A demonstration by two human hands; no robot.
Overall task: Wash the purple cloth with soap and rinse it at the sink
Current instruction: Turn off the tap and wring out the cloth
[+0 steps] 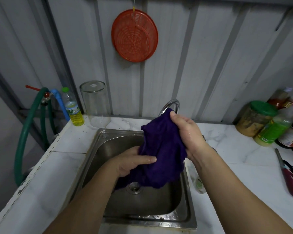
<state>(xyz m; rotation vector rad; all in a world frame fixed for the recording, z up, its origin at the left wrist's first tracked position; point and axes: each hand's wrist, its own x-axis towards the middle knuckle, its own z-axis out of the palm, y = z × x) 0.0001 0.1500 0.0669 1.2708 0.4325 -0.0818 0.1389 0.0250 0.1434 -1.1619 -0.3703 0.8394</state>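
Observation:
The purple cloth hangs bunched over the steel sink, its lower edge just above the drain. My right hand grips the cloth's top corner, held high right in front of the curved faucet. My left hand clasps the cloth's lower left side, thumb pressed across the fabric. Both hands look wet. No water stream is visible. A small soap bottle lies on the counter beside the sink's right rim, partly hidden by my right forearm.
A bottle of yellow liquid and a clear upturned jar stand behind the sink at left, next to a green hose. Jars and sauce bottles crowd the right counter; a knife lies there. An orange strainer hangs above.

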